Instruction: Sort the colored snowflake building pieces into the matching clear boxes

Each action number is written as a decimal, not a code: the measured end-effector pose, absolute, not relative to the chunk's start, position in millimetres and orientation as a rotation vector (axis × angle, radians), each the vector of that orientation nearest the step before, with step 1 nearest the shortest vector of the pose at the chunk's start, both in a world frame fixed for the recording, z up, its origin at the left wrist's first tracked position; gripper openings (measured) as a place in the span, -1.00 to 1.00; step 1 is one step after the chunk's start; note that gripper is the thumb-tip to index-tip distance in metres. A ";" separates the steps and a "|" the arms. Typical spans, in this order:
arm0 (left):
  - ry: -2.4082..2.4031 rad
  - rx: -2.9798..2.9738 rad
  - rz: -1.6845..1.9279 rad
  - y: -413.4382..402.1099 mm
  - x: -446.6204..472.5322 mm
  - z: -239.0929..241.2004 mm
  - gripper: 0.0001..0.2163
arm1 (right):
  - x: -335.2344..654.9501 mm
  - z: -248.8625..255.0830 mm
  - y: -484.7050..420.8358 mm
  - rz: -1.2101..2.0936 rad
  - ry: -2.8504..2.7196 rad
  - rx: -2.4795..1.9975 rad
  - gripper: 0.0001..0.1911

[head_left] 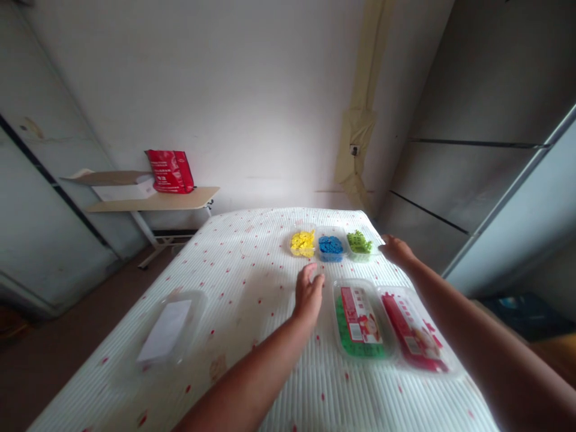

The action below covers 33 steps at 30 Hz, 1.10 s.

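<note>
From the head view, the left hand, half open and seemingly empty, is near the blue tub. The right hand is beside the light-green tub, far right on the counter; its grip is unclear. A nudge could spill the heaped pieces.

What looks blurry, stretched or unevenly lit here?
Head view: the clear plastic box at left is blurred; print on the red-and-white label over the dark green pieces is unreadable. Head view again: the white wall is brightest mid-frame, darker outward, and the right forearm looks stretched toward the corner.
</note>
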<state>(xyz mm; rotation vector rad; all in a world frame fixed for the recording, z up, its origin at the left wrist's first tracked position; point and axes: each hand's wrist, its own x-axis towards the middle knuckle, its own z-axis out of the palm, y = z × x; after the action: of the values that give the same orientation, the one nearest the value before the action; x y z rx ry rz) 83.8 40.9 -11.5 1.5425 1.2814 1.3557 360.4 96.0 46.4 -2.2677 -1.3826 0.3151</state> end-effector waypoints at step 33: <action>1.585 2.608 0.554 140.8 -89.0 -0.1 -0.84 | 203.9 56.4 150.4 1.249 -1.631 -2.077 -0.38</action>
<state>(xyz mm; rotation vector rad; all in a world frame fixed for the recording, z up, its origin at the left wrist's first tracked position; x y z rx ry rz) -89.0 140.8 -0.1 2.6080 1.5850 0.5540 203.9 150.4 56.4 -2.0774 -1.6309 1.2491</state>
